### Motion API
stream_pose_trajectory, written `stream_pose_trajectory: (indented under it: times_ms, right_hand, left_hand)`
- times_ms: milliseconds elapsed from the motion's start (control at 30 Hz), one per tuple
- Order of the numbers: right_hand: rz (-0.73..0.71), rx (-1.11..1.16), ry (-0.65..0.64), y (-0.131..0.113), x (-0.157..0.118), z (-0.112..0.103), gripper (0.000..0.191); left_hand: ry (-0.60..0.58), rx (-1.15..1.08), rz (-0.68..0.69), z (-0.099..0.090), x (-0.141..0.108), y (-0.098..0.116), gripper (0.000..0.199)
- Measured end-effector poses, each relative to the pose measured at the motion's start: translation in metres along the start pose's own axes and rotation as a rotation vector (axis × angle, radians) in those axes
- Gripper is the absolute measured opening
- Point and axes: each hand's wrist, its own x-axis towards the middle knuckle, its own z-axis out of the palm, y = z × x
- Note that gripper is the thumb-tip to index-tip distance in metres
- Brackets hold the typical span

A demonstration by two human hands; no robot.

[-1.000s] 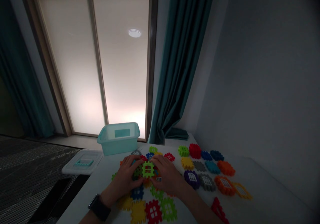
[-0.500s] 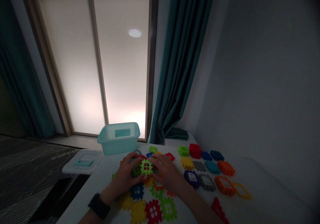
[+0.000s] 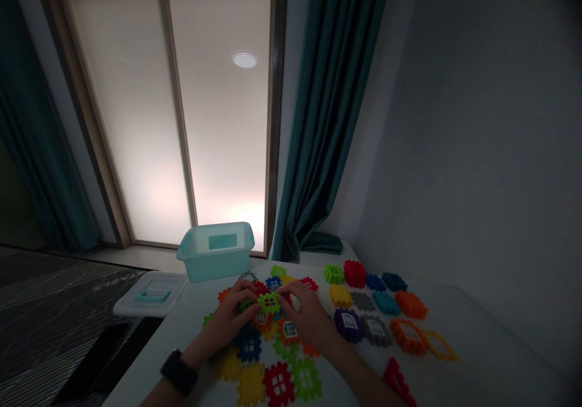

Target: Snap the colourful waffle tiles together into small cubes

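A light-green toothed building tile (image 3: 269,302) with a window pattern is held between both hands, above a pile of coloured tiles. The fingertips of my left hand (image 3: 233,311) meet its left edge. My right hand (image 3: 309,315) pinches the tile at its right side. Just below lie orange window tiles (image 3: 290,329) and a dark blue tile (image 3: 248,347). Closer to me are a yellow tile (image 3: 251,384), a red window tile (image 3: 279,383) and a green window tile (image 3: 306,378). The hands partly cover the pile.
Stacks sorted by colour stand on the right, among them red (image 3: 354,274), purple (image 3: 349,324) and orange (image 3: 409,336). A red triangular piece (image 3: 397,383) lies near my right forearm. A teal bin (image 3: 217,267) and its lid (image 3: 131,301) are at the back left of the white table.
The light-green tile has tipped from nearly upright to a flatter angle, and shifted slightly right. My right fingers have drawn in closer together at its edge.
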Motion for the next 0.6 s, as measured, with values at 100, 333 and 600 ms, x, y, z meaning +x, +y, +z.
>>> stream_pose_trajectory:
  times_ms: [100, 333, 600]
  right_hand:
    - [0.190, 0.186, -0.027, -0.001, 0.001, 0.003, 0.016]
    - [0.350, 0.475, -0.073, 0.007, 0.001, 0.011, 0.025]
    - [0.338, 0.435, -0.052, 0.006, 0.001, 0.013, 0.020]
  left_hand:
    - [-0.009, 0.001, -0.018, 0.002, 0.000, 0.000, 0.025]
    - [-0.018, 0.024, -0.039, 0.004, -0.001, 0.005, 0.031]
    - [-0.032, 0.011, -0.067, 0.007, -0.001, 0.003, 0.034]
